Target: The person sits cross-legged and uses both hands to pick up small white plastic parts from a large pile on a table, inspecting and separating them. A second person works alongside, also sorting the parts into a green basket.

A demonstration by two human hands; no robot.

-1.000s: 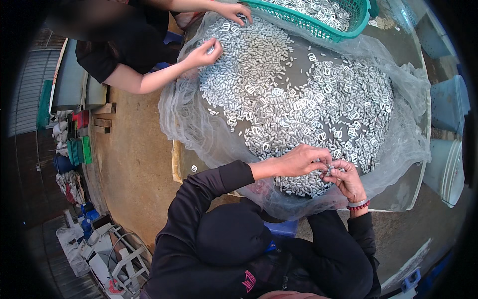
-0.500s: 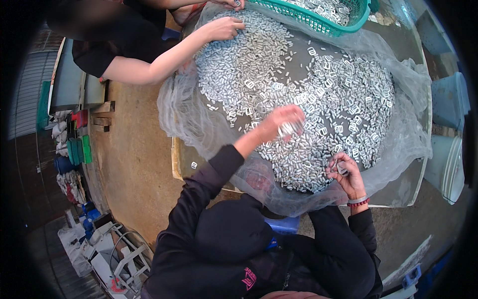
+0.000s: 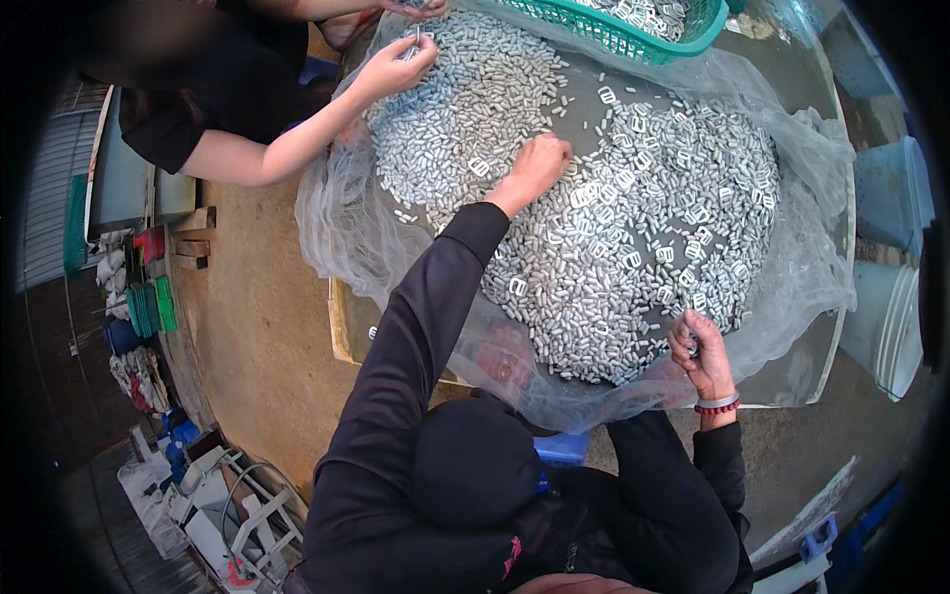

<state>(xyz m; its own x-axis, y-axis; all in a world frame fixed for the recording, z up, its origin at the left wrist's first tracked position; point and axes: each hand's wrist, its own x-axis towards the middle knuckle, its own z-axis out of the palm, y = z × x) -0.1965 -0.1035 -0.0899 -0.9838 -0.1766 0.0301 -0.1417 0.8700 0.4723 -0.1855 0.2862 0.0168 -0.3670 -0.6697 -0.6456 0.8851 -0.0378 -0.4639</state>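
A broad heap of small silver, pellet-like metal pieces (image 3: 564, 317) is spread over a table, with flat silver slide buckles (image 3: 623, 180) scattered through it. My left hand (image 3: 539, 163) rests at the heap's upper middle, its fingers curled down; whatever lies under the fingertips is hidden. Just above the near right edge of the heap, my right hand (image 3: 705, 358) is closed around small grey metal pieces, mostly covered by the fingers. At the upper left, a co-worker's hand (image 3: 398, 67) pinches a small metal piece, with that person's other hand (image 3: 421, 8) close by.
A sheer mesh cloth (image 3: 346, 223) lies under and around the heap. The green plastic basket (image 3: 643, 45) at the far edge contains more buckles. Pale buckets (image 3: 886, 327) stand right of the table (image 3: 811, 366). Crates and machine parts (image 3: 237, 515) sit along the left wall.
My left hand has moved up and away across the heap, from its middle toward the far side. My right hand has closed more tightly. The co-worker's hands have drawn back leftward.
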